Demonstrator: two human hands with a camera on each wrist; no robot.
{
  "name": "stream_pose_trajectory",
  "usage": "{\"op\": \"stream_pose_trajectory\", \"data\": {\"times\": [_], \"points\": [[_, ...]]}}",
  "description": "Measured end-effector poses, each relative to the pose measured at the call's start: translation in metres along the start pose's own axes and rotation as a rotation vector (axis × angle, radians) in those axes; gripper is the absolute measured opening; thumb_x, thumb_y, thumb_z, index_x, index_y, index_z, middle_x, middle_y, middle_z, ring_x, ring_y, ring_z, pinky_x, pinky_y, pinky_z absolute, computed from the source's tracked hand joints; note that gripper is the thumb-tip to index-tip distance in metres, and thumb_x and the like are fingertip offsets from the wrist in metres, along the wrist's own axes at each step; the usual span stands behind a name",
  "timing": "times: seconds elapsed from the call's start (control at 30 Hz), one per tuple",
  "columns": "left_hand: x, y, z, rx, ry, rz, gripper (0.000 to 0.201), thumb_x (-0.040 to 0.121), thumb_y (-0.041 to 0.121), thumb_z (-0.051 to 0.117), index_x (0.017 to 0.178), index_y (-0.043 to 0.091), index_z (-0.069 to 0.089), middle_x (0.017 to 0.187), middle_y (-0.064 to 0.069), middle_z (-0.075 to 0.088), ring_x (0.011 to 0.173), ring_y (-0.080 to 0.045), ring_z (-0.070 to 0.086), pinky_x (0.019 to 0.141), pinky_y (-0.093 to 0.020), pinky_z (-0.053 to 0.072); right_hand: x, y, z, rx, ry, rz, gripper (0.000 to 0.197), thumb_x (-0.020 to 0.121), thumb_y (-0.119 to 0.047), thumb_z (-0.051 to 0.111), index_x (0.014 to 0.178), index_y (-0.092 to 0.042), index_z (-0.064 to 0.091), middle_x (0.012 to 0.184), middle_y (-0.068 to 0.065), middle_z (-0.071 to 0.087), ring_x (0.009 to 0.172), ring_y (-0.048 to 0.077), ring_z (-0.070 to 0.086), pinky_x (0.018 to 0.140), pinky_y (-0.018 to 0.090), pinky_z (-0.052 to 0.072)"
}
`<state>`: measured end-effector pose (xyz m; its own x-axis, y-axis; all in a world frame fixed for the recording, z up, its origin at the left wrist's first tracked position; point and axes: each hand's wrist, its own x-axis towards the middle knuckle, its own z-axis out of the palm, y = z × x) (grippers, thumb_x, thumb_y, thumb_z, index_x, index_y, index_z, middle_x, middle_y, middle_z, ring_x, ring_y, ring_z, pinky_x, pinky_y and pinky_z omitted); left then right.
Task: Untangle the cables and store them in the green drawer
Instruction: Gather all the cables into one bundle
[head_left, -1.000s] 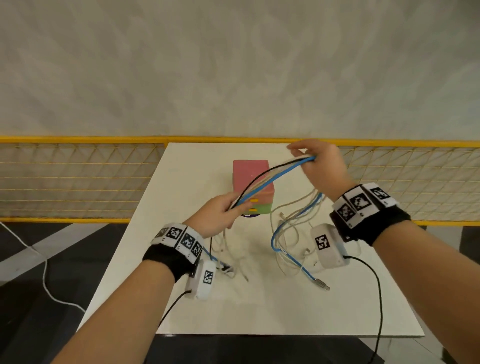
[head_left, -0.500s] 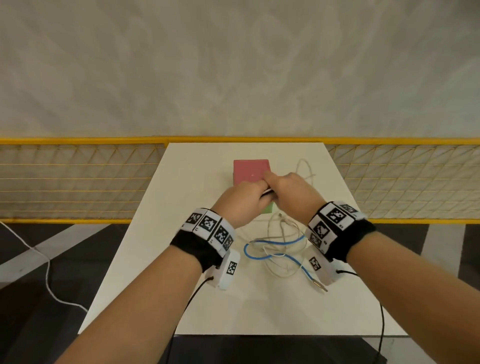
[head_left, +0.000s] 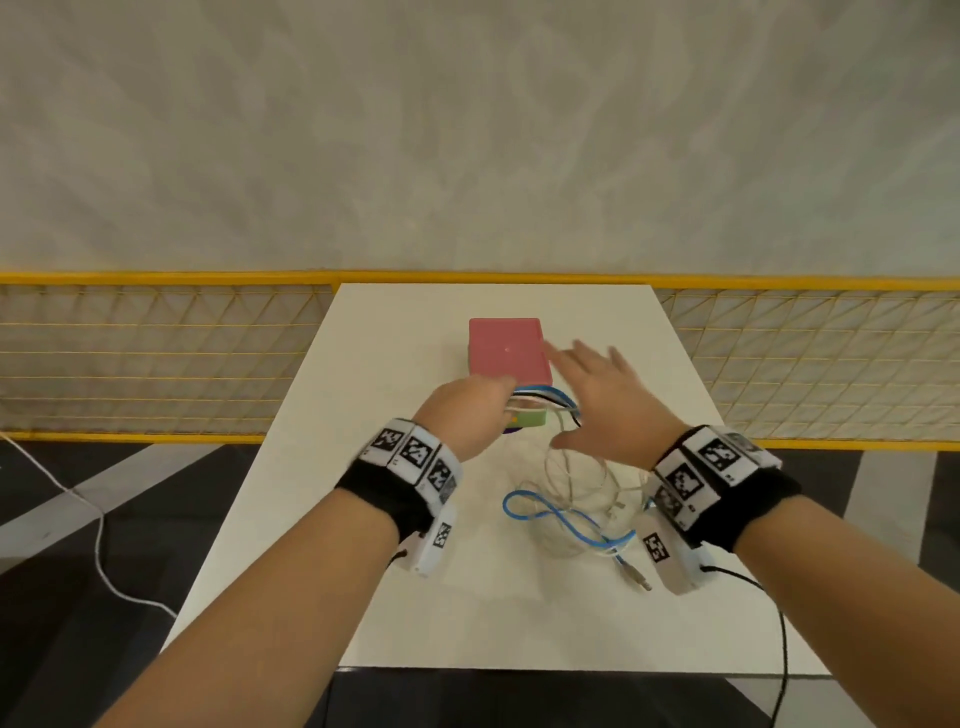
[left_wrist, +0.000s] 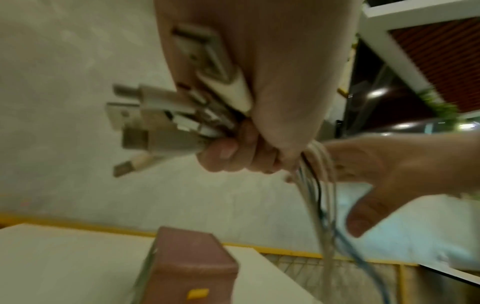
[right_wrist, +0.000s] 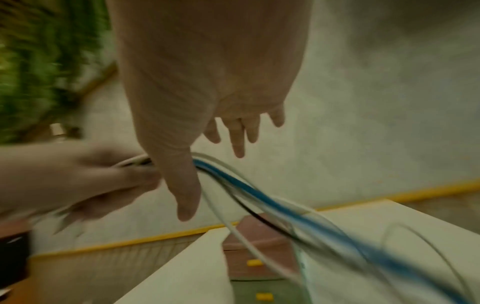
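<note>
While the left hand (head_left: 470, 410) keeps its fingers clamped on the cables (left_wrist: 166, 123) beside the drawer unit (head_left: 508, 347), the right hand (head_left: 605, 402) hovers with fingers spread apart; loose cable loops (head_left: 566, 512) lie on the worktop (head_left: 395, 332).

The desk (head_left: 363, 467) is plain white. The drawer box (head_left: 506, 351) has a pink top, a green drawer (head_left: 530, 417) with a small yellow handle (head_left: 514, 417), and purple beneath. The cables (head_left: 566, 512) are blue, white and black, with white and silvery plugs (left_wrist: 161, 119). The wristbands (head_left: 410, 470) are black, carrying black-and-white square markers. The fence (head_left: 156, 353) is yellow mesh, the wall (head_left: 467, 130) mottled grey
</note>
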<state>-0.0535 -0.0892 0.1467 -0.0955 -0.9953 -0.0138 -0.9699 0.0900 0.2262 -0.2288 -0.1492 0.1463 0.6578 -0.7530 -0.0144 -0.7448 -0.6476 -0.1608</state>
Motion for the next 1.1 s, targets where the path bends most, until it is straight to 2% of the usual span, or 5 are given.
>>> {"op": "stream_pose_trajectory", "data": {"times": [0.17, 0.4, 0.77, 0.93, 1.1], "points": [[0.008, 0.029, -0.023, -0.14, -0.027, 0.106, 0.014, 0.095, 0.022, 0.053, 0.098, 0.013, 0.063, 0.082, -0.004, 0.063, 0.073, -0.023, 0.062, 0.06, -0.029, 0.04, 0.008, -0.025, -0.004, 0.245, 0.202, -0.045, 0.038, 0.08, -0.005, 0.054, 0.118, -0.008, 0.049, 0.09, 0.017, 0.067, 0.082, 0.036, 0.063, 0.062, 0.034, 0.044], [-0.001, 0.014, -0.034, -0.291, -0.045, 0.177, 0.026, 0.085, 0.043, 0.07, 0.08, 0.026, 0.051, 0.069, 0.011, 0.055, 0.06, -0.001, 0.048, 0.052, -0.016, 0.033, -0.008, -0.02, -0.02, 0.218, 0.091, -0.012, 0.018, 0.088, -0.019, 0.054, 0.089, -0.006, 0.066, 0.075, 0.01, 0.064, 0.07, 0.027, 0.057, 0.061, 0.035, 0.04], [-0.003, 0.027, -0.038, -0.719, 0.265, 0.24, 0.022, 0.085, 0.016, 0.072, 0.104, 0.021, 0.061, 0.107, 0.0, 0.055, 0.102, -0.01, 0.055, 0.091, -0.016, 0.04, -0.012, -0.03, -0.028, 0.748, 0.064, 0.127, 0.033, 0.088, -0.011, 0.046, 0.057, -0.013, 0.059, 0.036, -0.014, 0.052, 0.038, 0.003, 0.05, 0.05, 0.032, 0.054], [-0.003, 0.029, -0.043, -0.687, 0.155, 0.309, 0.042, 0.085, 0.01, 0.071, 0.119, 0.022, 0.049, 0.115, -0.007, 0.05, 0.105, -0.014, 0.055, 0.089, -0.019, 0.043, -0.014, -0.031, -0.029, 0.847, 0.057, 0.126, 0.035, 0.083, 0.001, 0.045, 0.055, -0.017, 0.054, 0.033, -0.011, 0.048, 0.033, 0.005, 0.042, 0.04, 0.022, 0.037], [-0.003, 0.028, -0.04, -0.579, 0.432, 0.336, 0.023, 0.079, 0.02, 0.077, 0.091, 0.022, 0.057, 0.126, 0.006, 0.041, 0.093, -0.013, 0.06, 0.092, -0.042, 0.047, -0.012, -0.031, -0.026, 1.052, 0.098, 0.24, 0.031, 0.086, -0.003, 0.045, 0.055, -0.01, 0.046, 0.04, -0.007, 0.033, 0.042, 0.014, 0.023, 0.042, 0.023, 0.024]]}}
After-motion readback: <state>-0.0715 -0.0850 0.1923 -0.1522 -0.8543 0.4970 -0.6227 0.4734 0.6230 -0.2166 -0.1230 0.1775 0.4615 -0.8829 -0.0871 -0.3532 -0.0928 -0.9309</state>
